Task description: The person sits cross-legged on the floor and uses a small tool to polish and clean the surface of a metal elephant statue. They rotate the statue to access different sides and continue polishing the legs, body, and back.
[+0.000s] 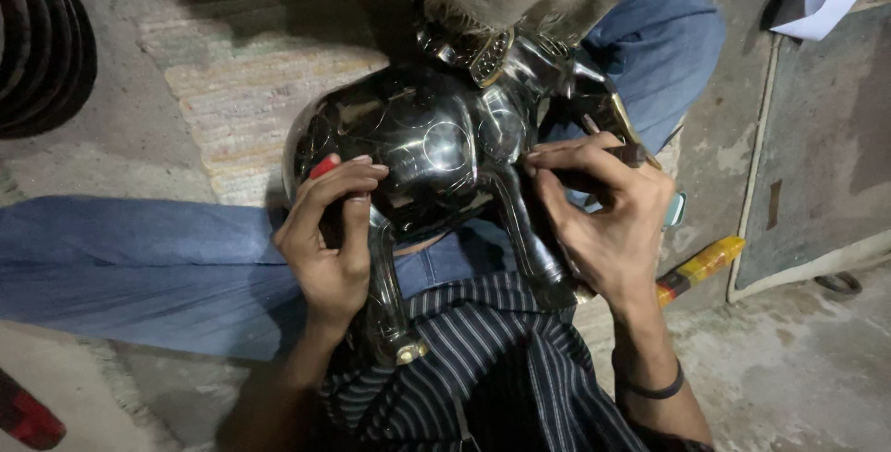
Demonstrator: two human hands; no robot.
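While fingers point(357, 174) press it, the rounded metal animal figure point(436, 150) gleams glossy black.

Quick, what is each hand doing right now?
Left hand: fingers curled against the shiny dark metal animal figure, a small red piece by the fingertips.
Right hand: closed on a thin dark tool, pressed to the figure.
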